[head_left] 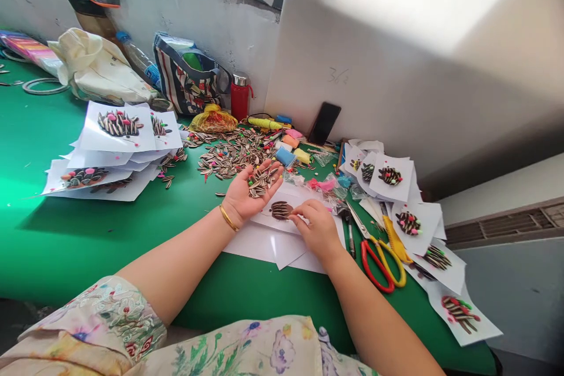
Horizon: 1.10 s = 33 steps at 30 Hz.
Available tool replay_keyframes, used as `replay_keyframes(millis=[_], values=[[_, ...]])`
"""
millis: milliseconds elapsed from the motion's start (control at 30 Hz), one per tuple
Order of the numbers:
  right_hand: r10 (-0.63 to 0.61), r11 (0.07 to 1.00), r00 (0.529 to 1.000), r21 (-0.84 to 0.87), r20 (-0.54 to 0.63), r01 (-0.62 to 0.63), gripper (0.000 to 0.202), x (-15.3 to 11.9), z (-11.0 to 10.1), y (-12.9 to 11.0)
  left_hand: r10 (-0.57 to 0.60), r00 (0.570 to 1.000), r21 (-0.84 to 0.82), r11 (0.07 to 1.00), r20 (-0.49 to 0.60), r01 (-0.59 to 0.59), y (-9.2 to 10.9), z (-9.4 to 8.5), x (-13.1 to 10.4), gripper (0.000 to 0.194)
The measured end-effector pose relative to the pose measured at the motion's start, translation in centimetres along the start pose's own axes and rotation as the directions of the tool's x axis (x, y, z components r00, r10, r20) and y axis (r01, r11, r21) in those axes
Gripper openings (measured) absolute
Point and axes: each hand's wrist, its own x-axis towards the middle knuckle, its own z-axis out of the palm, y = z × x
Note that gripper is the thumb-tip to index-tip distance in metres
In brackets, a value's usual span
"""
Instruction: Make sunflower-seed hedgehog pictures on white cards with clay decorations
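Palm up and cupped, my left hand [251, 192] holds a small heap of striped sunflower seeds [261, 182]. A gold bangle [229, 218] circles that wrist. Beside it my right hand [315, 228] is in a pinch, thumb and forefinger closed on a sunflower seed at the edge of a dark hedgehog shape [281, 210]. Rows of seeds stand on this shape. It sits on a white paper card [264, 221], with more white sheets [251, 245] beneath. The fingers partly hide the shape's right side.
Loose seeds [229, 153] lie beyond my hands, near clay packets [285, 157]. Decorated cards stand stacked left [99, 144] and right [408, 179]. Scissors [383, 261], a pen [351, 238] and a yellow cutter [395, 239] lie right. A phone [325, 123] leans on the wall near a red flask [240, 97].
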Motion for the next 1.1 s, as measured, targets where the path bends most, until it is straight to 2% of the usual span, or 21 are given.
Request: replay_keyframes(millis=[100, 267, 467, 600, 700, 833, 1100], values=[[-0.022, 1.0, 0.999, 0.015, -0.028, 0.022, 0.012, 0.9, -0.9, -0.9, -0.013, 1.0, 0.009, 1.0, 0.013, 0.013, -0.2, 0.2, -0.2, 0.041], [-0.097, 0.992, 0.995, -0.074, 0.015, 0.097, 0.016, 4.0, -1.7, -2.4, -0.034, 0.998, 0.015, 0.999, 0.051, 0.034, -0.4, 0.2, -0.2, 0.043], [-0.116, 0.984, 0.993, -0.137, 0.015, 0.117, 0.013, 7.7, -0.4, -3.4, -0.088, 0.989, 0.06, 0.995, 0.122, 0.081, -0.1, -0.6, 0.1, 0.045], [-0.039, 0.955, 0.998, -0.293, 0.048, 0.052, 0.007, 8.8, 0.7, -3.9, -0.091, 0.992, 0.03, 0.996, 0.09, 0.089, -0.1, -0.6, 0.2, 0.047], [-0.003, 0.938, 0.997, -0.346, 0.074, 0.029, 0.006, 9.2, 1.1, -4.3, -0.09, 0.995, 0.015, 0.996, 0.052, 0.089, -0.2, -0.2, 0.2, 0.048], [0.027, 0.952, 0.997, -0.306, 0.073, -0.003, 0.008, 9.5, 1.5, -4.4, -0.089, 0.996, 0.002, 0.996, 0.031, 0.089, -0.3, 0.2, 0.1, 0.048], [0.049, 0.992, 0.998, -0.115, 0.033, -0.045, 0.012, 9.2, 1.1, -3.9, -0.075, 0.995, -0.012, 0.997, 0.067, 0.076, -0.2, 0.1, 0.0, 0.045]])
